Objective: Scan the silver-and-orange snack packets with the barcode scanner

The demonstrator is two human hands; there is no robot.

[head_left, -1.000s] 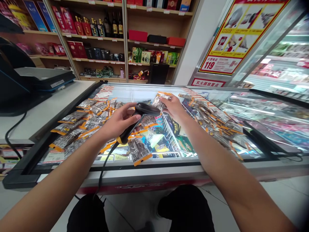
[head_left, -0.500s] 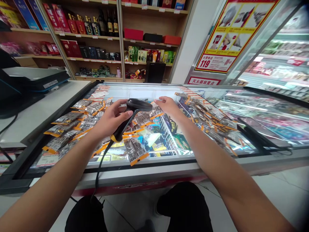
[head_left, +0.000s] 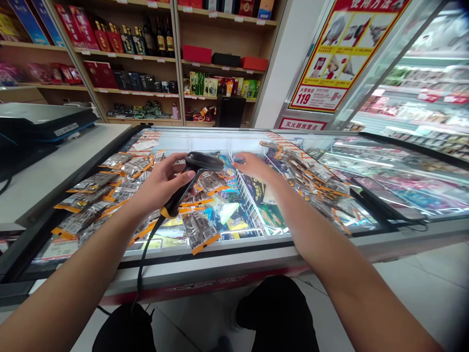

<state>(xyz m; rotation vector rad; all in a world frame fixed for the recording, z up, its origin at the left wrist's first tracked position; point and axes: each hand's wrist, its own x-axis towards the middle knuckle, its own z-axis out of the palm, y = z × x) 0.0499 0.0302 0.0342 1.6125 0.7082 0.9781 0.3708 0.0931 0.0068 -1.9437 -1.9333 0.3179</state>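
While your left hand (head_left: 161, 183) is closed round the handle of the black barcode scanner (head_left: 202, 161), its head points down over the orange-edged snack packets (head_left: 110, 188) spread on the glass lid of the chest freezer (head_left: 234, 259).

Scanner position: held above the middle of the lid, seemingly clear of the glass, with its cable (head_left: 142, 266) hanging toward the floor.

Your right hand (head_left: 252, 166) lies palm down just beside the scanner head, fingers stretched onto the packets there. Whether they pinch one cannot be told.

Judgement: the step in hand is reading packets one at a time, with the right hand presenting them.

The next move calls for a single packet drawn free of its neighbours, with its barcode face turned up flat beneath the scanner window and the left wrist steady. Packets overlap thickly on both sides, so mind that no neighbouring code sits under the beam.
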